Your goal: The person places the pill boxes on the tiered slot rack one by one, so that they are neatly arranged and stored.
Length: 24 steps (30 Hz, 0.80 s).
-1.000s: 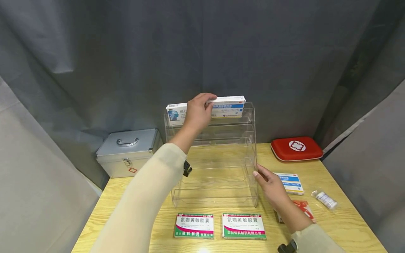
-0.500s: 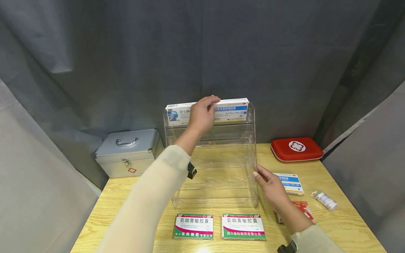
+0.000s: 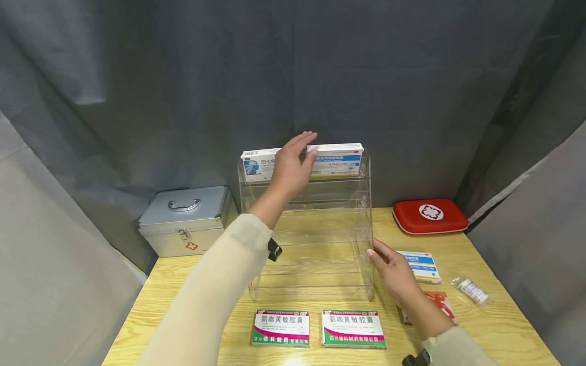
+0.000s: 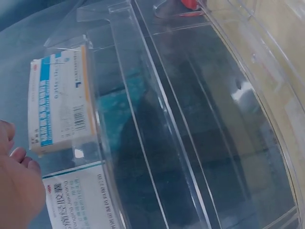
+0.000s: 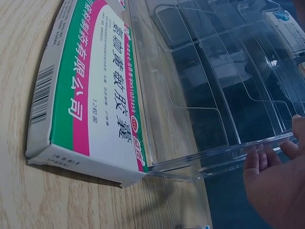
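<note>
In the head view a clear tiered display rack (image 3: 316,236) stands on the table. Two medicine boxes stand side by side in its top tier: a white box with a head picture (image 3: 257,166) at left and a blue-and-white box (image 3: 341,160) at right. My left hand (image 3: 293,170) is at the top tier, covering where the boxes meet. Its fingers are loose, and the left wrist view shows a gap between them and the blue-and-white box (image 4: 59,98). Lower down, my right hand (image 3: 394,269) grips the rack's right side wall between thumb and fingers.
Two green-and-pink medicine boxes (image 3: 281,328) lie before the rack. A silver first-aid case (image 3: 185,221) stands left. On the right are a red zip case (image 3: 430,216), another blue-and-white box (image 3: 421,265), a bagged white bottle (image 3: 472,291) and a red box (image 3: 439,303).
The blue-and-white box has slid right and settled lower in the top tier. My left hand has let go of it, its fingers lifting. The right hand stays on the rack.
</note>
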Each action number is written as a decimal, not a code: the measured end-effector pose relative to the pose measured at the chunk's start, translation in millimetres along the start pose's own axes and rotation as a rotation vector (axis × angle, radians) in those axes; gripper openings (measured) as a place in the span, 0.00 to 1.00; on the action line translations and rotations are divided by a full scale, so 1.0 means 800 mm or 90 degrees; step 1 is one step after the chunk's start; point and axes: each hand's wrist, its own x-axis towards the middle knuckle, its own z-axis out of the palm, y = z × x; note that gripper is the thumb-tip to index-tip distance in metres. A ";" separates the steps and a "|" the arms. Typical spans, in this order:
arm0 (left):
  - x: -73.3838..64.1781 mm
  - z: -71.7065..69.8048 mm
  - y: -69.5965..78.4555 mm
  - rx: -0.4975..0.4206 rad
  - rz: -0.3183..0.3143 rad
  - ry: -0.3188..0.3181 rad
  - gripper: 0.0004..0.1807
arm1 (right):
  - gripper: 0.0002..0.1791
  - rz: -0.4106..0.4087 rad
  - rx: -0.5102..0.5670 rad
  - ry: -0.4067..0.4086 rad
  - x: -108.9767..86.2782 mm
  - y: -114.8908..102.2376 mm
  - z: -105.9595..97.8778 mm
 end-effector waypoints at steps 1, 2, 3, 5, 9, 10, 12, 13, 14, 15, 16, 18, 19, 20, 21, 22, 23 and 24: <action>-0.004 -0.003 -0.001 -0.011 0.001 0.006 0.25 | 0.36 0.002 -0.001 -0.002 0.000 0.001 0.001; -0.010 -0.006 -0.002 -0.028 0.002 0.014 0.26 | 0.36 0.004 -0.002 -0.003 -0.001 0.002 0.002; -0.016 -0.010 -0.004 -0.046 0.006 0.025 0.26 | 0.36 0.006 -0.002 -0.005 -0.001 0.003 0.003; -0.032 -0.019 -0.010 -0.097 0.017 0.050 0.26 | 0.36 0.010 0.001 -0.007 -0.002 0.006 0.006; -0.077 -0.050 -0.026 -0.194 0.032 0.075 0.25 | 0.35 0.011 0.012 -0.012 -0.003 0.009 0.011; -0.092 -0.060 -0.032 -0.217 0.030 0.080 0.25 | 0.35 0.009 0.014 -0.012 -0.003 0.009 0.012; -0.125 -0.080 -0.046 -0.255 0.021 0.093 0.25 | 0.36 0.007 0.008 -0.012 -0.003 0.009 0.013; -0.143 -0.089 -0.055 -0.273 0.015 0.105 0.25 | 0.37 0.007 0.006 -0.011 -0.003 0.008 0.013; -0.161 -0.097 -0.064 -0.287 0.007 0.118 0.25 | 0.37 0.007 0.000 -0.010 -0.003 0.008 0.012; -0.179 -0.103 -0.074 -0.299 -0.002 0.132 0.25 | 0.37 0.005 -0.001 -0.008 -0.003 0.008 0.011; -0.197 -0.109 -0.085 -0.305 -0.012 0.143 0.24 | 0.37 0.004 -0.004 -0.006 -0.003 0.007 0.010; -0.231 -0.116 -0.106 -0.310 -0.038 0.159 0.24 | 0.37 0.002 -0.009 -0.003 -0.002 0.006 0.007; -0.246 -0.119 -0.116 -0.309 -0.051 0.162 0.24 | 0.37 -0.001 -0.011 -0.002 -0.001 0.006 0.005; -0.260 -0.121 -0.125 -0.310 -0.066 0.160 0.23 | 0.37 -0.005 -0.012 0.000 0.000 0.005 0.004; -0.272 -0.123 -0.134 -0.310 -0.080 0.155 0.23 | 0.37 -0.010 -0.009 0.000 0.001 0.005 0.002; -0.283 -0.125 -0.142 -0.308 -0.095 0.147 0.22 | 0.37 -0.012 -0.011 0.000 0.002 0.004 0.001; -0.292 -0.126 -0.148 -0.307 -0.107 0.137 0.22 | 0.36 -0.014 -0.010 0.000 0.003 0.004 0.001; -0.301 -0.127 -0.155 -0.302 -0.121 0.124 0.21 | 0.36 -0.015 -0.008 0.000 0.004 0.003 0.000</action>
